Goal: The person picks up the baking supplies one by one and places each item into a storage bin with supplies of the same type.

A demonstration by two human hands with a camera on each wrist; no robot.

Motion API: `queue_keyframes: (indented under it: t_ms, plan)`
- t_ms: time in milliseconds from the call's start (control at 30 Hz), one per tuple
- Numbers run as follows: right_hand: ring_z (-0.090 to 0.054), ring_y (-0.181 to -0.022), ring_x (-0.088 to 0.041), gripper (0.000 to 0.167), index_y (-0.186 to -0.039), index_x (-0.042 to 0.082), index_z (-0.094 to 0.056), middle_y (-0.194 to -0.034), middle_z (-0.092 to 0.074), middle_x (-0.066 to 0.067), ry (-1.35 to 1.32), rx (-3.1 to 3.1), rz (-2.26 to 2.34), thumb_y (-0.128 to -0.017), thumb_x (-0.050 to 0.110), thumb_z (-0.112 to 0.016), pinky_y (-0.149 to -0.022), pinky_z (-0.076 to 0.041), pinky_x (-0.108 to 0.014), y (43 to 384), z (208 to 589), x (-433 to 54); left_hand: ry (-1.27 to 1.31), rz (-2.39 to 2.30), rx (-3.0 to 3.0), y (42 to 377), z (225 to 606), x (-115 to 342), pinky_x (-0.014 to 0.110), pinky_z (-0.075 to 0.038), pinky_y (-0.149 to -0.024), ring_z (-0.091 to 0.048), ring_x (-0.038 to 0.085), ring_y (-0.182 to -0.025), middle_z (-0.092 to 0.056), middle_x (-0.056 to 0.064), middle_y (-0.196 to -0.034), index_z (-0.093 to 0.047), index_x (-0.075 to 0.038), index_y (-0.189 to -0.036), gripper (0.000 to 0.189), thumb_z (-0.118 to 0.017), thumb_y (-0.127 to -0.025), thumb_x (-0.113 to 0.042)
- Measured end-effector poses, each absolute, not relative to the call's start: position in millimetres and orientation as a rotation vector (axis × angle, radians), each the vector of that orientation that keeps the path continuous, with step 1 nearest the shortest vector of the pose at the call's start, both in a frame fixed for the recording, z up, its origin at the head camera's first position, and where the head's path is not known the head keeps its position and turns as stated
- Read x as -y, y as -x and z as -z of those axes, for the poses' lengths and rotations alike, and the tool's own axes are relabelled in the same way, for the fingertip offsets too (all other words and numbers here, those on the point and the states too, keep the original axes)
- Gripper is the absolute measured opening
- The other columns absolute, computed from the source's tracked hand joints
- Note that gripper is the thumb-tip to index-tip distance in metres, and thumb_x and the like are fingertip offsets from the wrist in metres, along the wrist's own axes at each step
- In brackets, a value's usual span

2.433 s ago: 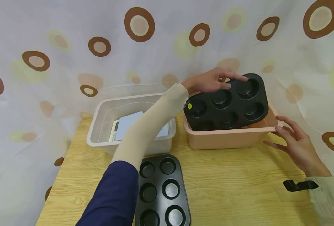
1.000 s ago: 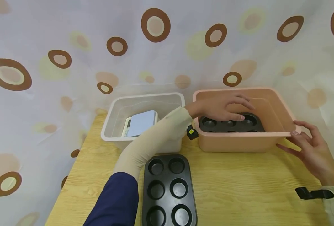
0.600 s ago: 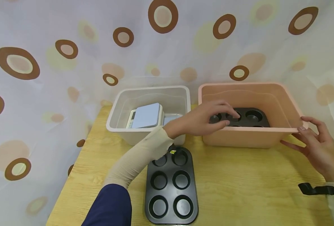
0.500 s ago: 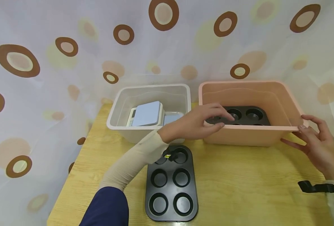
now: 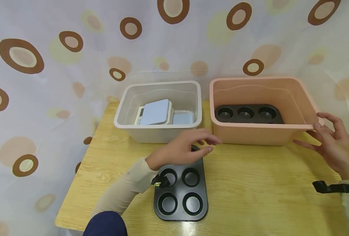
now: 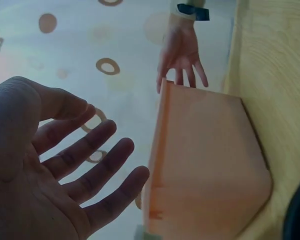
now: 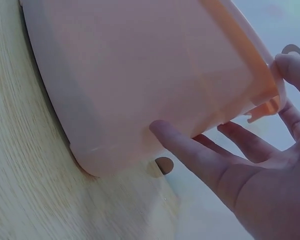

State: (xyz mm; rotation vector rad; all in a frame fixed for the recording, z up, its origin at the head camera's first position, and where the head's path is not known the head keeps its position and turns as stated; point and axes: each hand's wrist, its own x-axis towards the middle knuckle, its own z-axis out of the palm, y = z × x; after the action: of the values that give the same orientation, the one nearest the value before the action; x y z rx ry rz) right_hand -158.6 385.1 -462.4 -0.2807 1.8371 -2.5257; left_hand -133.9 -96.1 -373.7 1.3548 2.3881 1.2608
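My left hand (image 5: 183,149) holds nothing. Its fingers are loosely bent and spread, over the far end of a dark muffin pan (image 5: 178,209) on the table; the hand and wrist cover part of that pan. A second, black muffin pan (image 5: 276,114) lies inside the pink plastic bin (image 5: 251,134), its near part hidden by the front wall. At the bin's right end, my right hand (image 5: 335,144) grips the front corner of the rim between thumb and fingers. In the right wrist view, one straight finger (image 7: 190,152) lies along the bin's side.
A white bin (image 5: 159,131) stands left of the pink one, holding a kitchen scale with a light blue plate (image 5: 155,111) and a clear, bluish container (image 5: 183,117). Behind both hangs a patterned cloth (image 5: 162,49). The wooden table (image 5: 251,190) ends at a left edge.
The black muffin pan was lowered into the pink bin and released by my left hand, which then came back left and nearer. My right hand stayed at the bin's corner.
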Motion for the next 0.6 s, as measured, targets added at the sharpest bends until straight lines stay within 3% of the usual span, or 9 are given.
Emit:
queue_keyframes:
  t_ms: [133, 333, 600]
  plan:
    - [-0.075, -0.116, -0.002, 0.055, -0.166, 0.019, -0.034, -0.145, -0.065, 0.007, 0.302, -1.840, 2.511, -0.115, -0.003, -0.040, -0.070, -0.068, -0.029, 159, 465, -387, -1.250, -1.285, -2.439, 116, 398, 116, 0.028, -0.062, -0.099, -0.072, 0.014, -0.114, -0.077, 0.006, -0.128, -0.073, -0.006, -0.135, 0.030, -0.064, -0.107, -0.010]
    - [-0.075, -0.119, -0.003, 0.058, -0.167, 0.019, -0.031, -0.147, -0.065, 0.006, 0.333, -1.833, 2.496, -0.115, -0.004, -0.037, -0.072, -0.068, -0.029, 157, 469, -390, -0.996, -1.318, -2.545, 93, 439, 148, 0.035, -0.065, -0.092, -0.071, 0.013, -0.107, -0.077, 0.004, -0.119, -0.075, -0.010, -0.131, 0.026, -0.066, -0.107, -0.009]
    - [-0.072, -0.123, -0.002, 0.059, -0.169, 0.017, -0.029, -0.153, -0.059, 0.006, 0.380, -1.878, 2.484, -0.115, -0.004, -0.036, -0.073, -0.068, -0.028, 160, 471, -388, -0.772, -1.373, -2.579, 74, 470, 187, 0.037, -0.066, -0.093, -0.075, 0.023, -0.112, -0.076, 0.017, -0.123, -0.074, -0.006, -0.131, 0.026, -0.065, -0.107, -0.007]
